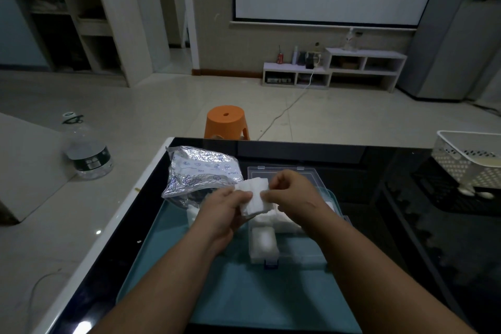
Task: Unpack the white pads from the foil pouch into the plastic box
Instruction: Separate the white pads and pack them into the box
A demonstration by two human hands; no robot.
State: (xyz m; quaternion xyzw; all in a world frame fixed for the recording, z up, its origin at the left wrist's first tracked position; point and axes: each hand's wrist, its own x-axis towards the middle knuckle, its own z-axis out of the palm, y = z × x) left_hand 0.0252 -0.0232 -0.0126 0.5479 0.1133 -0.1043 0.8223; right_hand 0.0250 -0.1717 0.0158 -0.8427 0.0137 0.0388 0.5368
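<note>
A dark glossy table (406, 225) fills the lower frame in a tiled living room, and a teal tray (217, 293) sits on it under your work. At frame centre you hold a small stack of white pads (253, 195), its long axis running from upper left down to lower right. Your left hand (225, 211) grips it from the left and below, fingers curled round the lower end. Your right hand (290, 192) pinches the right edge.

The clear plastic box (298, 257) lies open just below and slightly right of the stack, nearer your right hand, so the coming move looks like a short drop down and toward you. Pads already lie inside, including one loose pad (264, 244) at the near left corner.

The foil pouch (200, 171) rests crumpled to the left, just beside your left hand. An orange stool (226, 122) stands beyond the table.
</note>
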